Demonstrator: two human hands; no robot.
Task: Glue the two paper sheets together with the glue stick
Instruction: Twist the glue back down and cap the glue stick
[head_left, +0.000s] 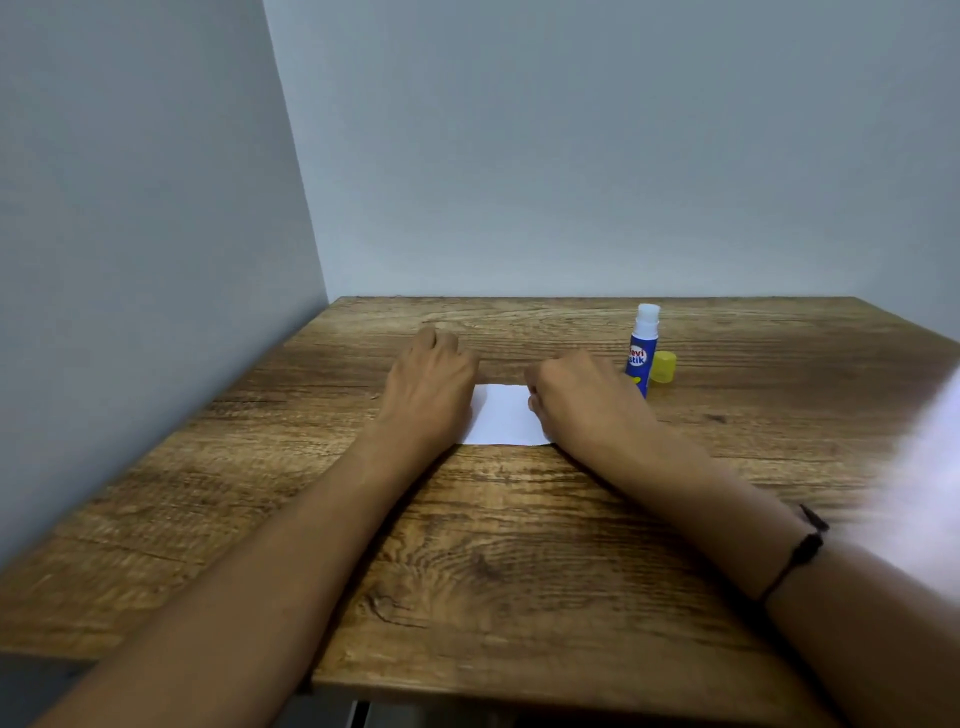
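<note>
On the wooden table (519, 545) near the back wall, the white paper (506, 415) lies flat between 2 hands: the left hand (428, 384) rests palm-down and spread over its left edge, the right hand (576, 397) presses its right edge with fingers curled under. Whether 1 sheet or 2 lie there I cannot tell. Just behind the right hand, the blue glue stick (643, 353) stands upright and uncapped, its yellow cap (664, 368) beside it.

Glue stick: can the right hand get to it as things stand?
Probably yes. The glue stick stands upright, uncapped, just beyond the right hand, nothing between; the cap sits on its far side.
</note>
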